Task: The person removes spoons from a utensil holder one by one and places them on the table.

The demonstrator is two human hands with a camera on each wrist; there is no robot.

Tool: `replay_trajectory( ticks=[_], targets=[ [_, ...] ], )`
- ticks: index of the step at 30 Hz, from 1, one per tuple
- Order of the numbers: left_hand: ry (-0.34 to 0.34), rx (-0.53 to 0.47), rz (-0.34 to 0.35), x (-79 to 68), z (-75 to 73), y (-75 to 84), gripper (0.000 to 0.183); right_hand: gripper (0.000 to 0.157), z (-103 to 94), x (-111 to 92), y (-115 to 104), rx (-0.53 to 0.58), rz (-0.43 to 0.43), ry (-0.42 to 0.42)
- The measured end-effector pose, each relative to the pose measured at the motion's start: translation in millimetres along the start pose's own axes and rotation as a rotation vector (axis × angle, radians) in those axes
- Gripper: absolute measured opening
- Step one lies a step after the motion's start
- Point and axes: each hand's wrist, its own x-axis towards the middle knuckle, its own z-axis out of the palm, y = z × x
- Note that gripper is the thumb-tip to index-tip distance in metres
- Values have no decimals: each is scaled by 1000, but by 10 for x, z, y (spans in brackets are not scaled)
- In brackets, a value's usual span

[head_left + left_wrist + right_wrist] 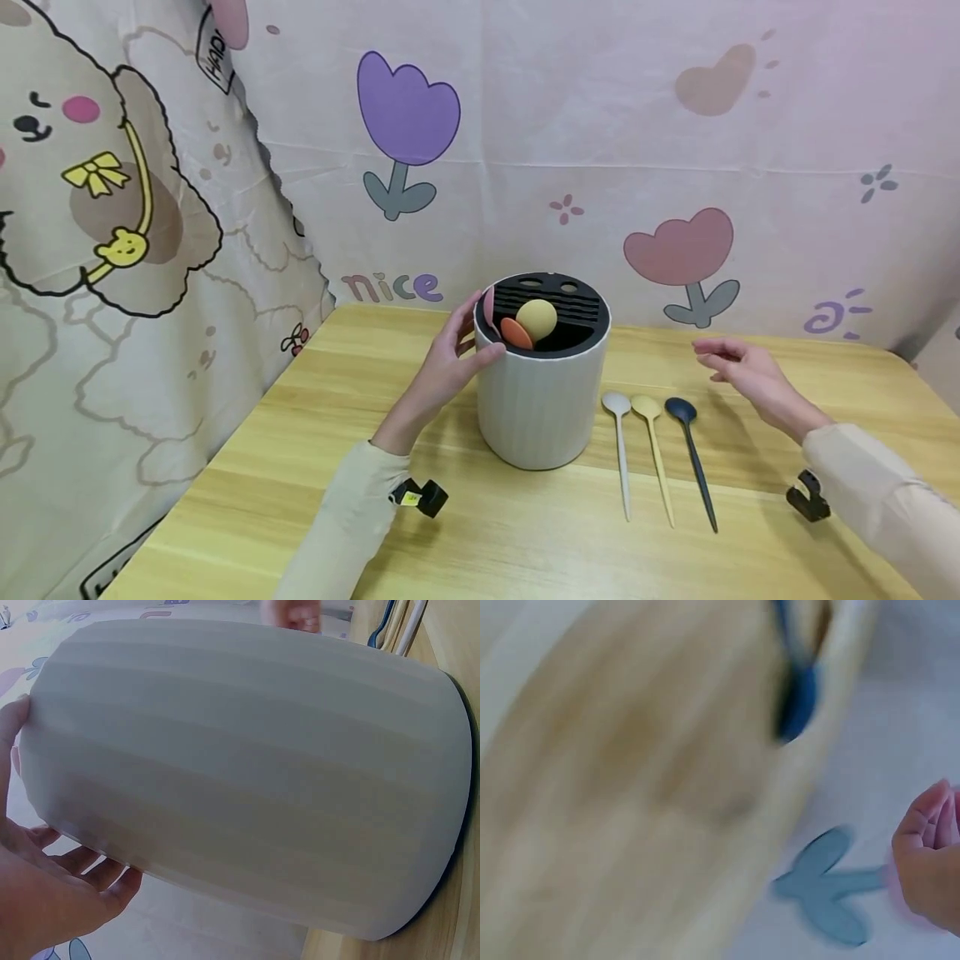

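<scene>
A white ribbed utensil holder [542, 408] with a black slotted top [546, 287] stands upright on the table. My left hand [450, 354] grips its upper left side, thumb at the front of the rim and fingers around the back. Inside its large opening show the rounded ends of a yellow utensil [537, 320], an orange one [516, 333] and a pink one [489, 307]; their lower parts are hidden. To the holder's right lie a light grey spoon [617, 405], a pale yellow spoon [647, 407] and a dark blue spoon [681, 409]. My right hand [746, 379], holding nothing, hovers beyond the blue spoon with fingers loosely bent.
The wooden table [247, 467] extends to both sides and toward me. A printed cloth [517, 108] hangs behind its back edge, and another patterned cloth [142, 358] hangs along the left. All three spoons lie with bowls away from me and handles toward me.
</scene>
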Motion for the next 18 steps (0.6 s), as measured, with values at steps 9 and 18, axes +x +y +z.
replay_trajectory(
  ticks=[9, 18],
  targets=[
    [-3, -2, 8, 17, 19, -27, 91, 39, 330, -198, -837, 115, -127, -23],
    [0, 4, -3, 7, 6, -16, 91, 21, 445, -289, -1478, 111, -282, 38]
  ],
)
